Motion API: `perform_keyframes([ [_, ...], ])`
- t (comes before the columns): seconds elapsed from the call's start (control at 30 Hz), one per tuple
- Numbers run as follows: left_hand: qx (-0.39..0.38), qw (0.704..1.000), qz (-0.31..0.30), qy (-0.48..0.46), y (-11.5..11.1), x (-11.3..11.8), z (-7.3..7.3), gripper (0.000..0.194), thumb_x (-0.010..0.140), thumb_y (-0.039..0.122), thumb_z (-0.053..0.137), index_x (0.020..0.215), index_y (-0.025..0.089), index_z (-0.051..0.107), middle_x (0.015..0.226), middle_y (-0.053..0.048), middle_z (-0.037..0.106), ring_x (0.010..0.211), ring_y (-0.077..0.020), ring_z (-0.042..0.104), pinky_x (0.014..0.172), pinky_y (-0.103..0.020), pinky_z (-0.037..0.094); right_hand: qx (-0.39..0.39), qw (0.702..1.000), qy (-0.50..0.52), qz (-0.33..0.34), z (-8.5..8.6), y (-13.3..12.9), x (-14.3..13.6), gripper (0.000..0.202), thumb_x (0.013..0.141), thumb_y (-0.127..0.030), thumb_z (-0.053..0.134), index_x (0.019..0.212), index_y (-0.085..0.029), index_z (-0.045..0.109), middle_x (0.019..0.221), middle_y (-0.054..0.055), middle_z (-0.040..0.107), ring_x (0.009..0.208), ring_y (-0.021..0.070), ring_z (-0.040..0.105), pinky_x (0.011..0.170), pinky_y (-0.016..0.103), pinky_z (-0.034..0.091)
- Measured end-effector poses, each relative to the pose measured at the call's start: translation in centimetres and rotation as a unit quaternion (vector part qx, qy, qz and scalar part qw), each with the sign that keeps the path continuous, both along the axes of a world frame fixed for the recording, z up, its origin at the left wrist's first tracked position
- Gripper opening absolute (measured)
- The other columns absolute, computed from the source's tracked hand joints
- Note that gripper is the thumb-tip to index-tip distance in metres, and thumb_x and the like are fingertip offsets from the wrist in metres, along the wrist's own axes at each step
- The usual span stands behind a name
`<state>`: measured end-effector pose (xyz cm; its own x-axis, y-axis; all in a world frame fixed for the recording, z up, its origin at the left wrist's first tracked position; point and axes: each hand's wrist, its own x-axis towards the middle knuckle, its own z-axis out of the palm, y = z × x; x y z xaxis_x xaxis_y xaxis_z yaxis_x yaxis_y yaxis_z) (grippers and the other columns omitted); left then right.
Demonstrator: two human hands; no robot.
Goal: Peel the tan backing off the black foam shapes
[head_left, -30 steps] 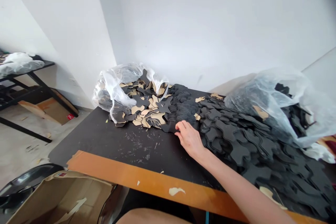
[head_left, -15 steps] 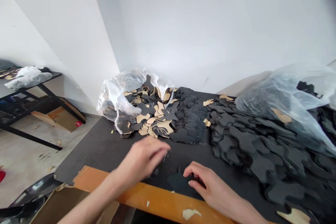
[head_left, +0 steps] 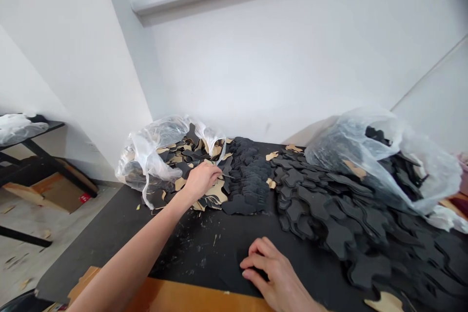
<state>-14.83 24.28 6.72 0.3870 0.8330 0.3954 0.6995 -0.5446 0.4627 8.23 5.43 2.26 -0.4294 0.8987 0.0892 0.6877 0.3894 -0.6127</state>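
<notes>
My left hand [head_left: 203,178] reaches over the mixed pile of black and tan cut pieces [head_left: 215,192]. Its fingers are pinched on a thin dark piece [head_left: 227,176], seen nearly edge-on. Just right of it stand rows of stacked black pieces [head_left: 246,180]. Low on the dark tabletop, near the front edge, is my right hand [head_left: 268,269], its fingers curled toward the thumb. Whatever it holds blends into the black surface and cannot be made out.
A large heap of black pieces [head_left: 329,209] covers the right side. Clear plastic bags stand at the back left [head_left: 146,156] and back right [head_left: 369,156]. Brown cardboard [head_left: 183,295] lines the front edge. A cardboard box [head_left: 54,187] lies on the floor at left.
My left hand has moved forward from the bare tabletop to the mixed pile and pinched a thin piece. My right hand stays near the front edge. The view has tilted up and shifted right.
</notes>
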Motion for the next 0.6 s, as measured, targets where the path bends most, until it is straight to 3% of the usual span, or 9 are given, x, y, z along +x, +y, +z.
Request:
perform_keyframes([
  [0.1, 0.015, 0.996, 0.027, -0.083, -1.2, -1.1, 1.1, 0.018, 0.091, 0.024, 0.056, 0.094, 0.019, 0.073, 0.111, -0.010, 0.072, 0.108, -0.0260, 0.060, 0.096, -0.041, 0.046, 0.019, 1.000, 0.005, 0.007, -0.3, 0.1, 0.1, 0.012, 0.087, -0.014, 0.064, 0.090, -0.025, 0.069, 0.096, 0.004, 0.059, 0.090, 0.0201, 0.058, 0.075, 0.029, 0.050],
  [0.17, 0.006, 0.989, 0.031, -0.142, -2.9, -1.5, 1.8, 0.022, 0.091, 0.021, 0.050, 0.096, 0.018, 0.071, 0.112, -0.010, 0.071, 0.106, -0.0252, 0.062, 0.091, -0.038, 0.048, 0.032, 0.999, 0.016, 0.009, -0.2, 0.4, 0.3, 0.012, 0.088, -0.015, 0.062, 0.092, -0.024, 0.069, 0.097, 0.005, 0.060, 0.092, 0.0209, 0.058, 0.077, 0.031, 0.051],
  [0.3, -0.074, 0.974, -0.060, -0.207, -7.7, -0.9, 1.9, 0.024, 0.085, 0.011, 0.045, 0.073, 0.018, 0.065, 0.092, -0.006, 0.071, 0.094, -0.0196, 0.066, 0.086, -0.032, 0.050, 0.021, 0.990, 0.135, -0.041, 0.9, 1.9, 1.0, 0.014, 0.094, -0.023, 0.055, 0.099, -0.023, 0.068, 0.106, 0.007, 0.060, 0.097, 0.0206, 0.059, 0.084, 0.034, 0.051],
  [0.4, -0.147, 0.953, -0.142, -0.225, -10.4, 1.1, 1.0, 0.026, 0.083, 0.010, 0.049, 0.064, 0.018, 0.065, 0.096, -0.005, 0.068, 0.094, -0.0176, 0.064, 0.087, -0.030, 0.048, -0.066, 0.950, 0.297, -0.069, 2.2, 3.4, 0.8, 0.024, 0.092, -0.035, 0.059, 0.114, -0.024, 0.062, 0.115, 0.009, 0.060, 0.102, 0.0196, 0.061, 0.084, 0.032, 0.053],
  [0.47, -0.188, 0.936, -0.168, -0.246, -11.1, 2.5, 0.0, 0.024, 0.084, 0.014, 0.054, 0.062, 0.018, 0.065, 0.097, -0.006, 0.064, 0.096, -0.0183, 0.062, 0.089, -0.030, 0.048, -0.147, 0.908, 0.389, -0.041, 2.7, 4.3, 0.1, 0.037, 0.083, -0.037, 0.071, 0.114, -0.023, 0.059, 0.113, 0.007, 0.063, 0.105, 0.0197, 0.062, 0.086, 0.033, 0.053],
  [0.53, -0.223, 0.920, -0.168, -0.275, -11.0, 3.6, -0.9, 0.022, 0.084, 0.019, 0.059, 0.063, 0.017, 0.063, 0.096, -0.006, 0.061, 0.095, -0.0184, 0.060, 0.088, -0.030, 0.048, -0.209, 0.869, 0.446, -0.041, 2.7, 4.9, -0.8, 0.039, 0.071, -0.038, 0.081, 0.099, -0.021, 0.060, 0.096, 0.002, 0.067, 0.087, 0.0163, 0.066, 0.074, 0.029, 0.055],
  [0.6, -0.258, 0.904, -0.148, -0.307, -10.4, 4.0, -1.7, 0.013, 0.086, 0.023, 0.060, 0.075, 0.017, 0.064, 0.095, -0.006, 0.059, 0.091, -0.0172, 0.059, 0.084, -0.029, 0.048, -0.244, 0.847, 0.467, -0.065, 2.3, 5.4, -1.3, 0.040, 0.067, -0.040, 0.084, 0.090, -0.020, 0.058, 0.080, -0.003, 0.065, 0.064, 0.0116, 0.063, 0.058, 0.024, 0.052],
])
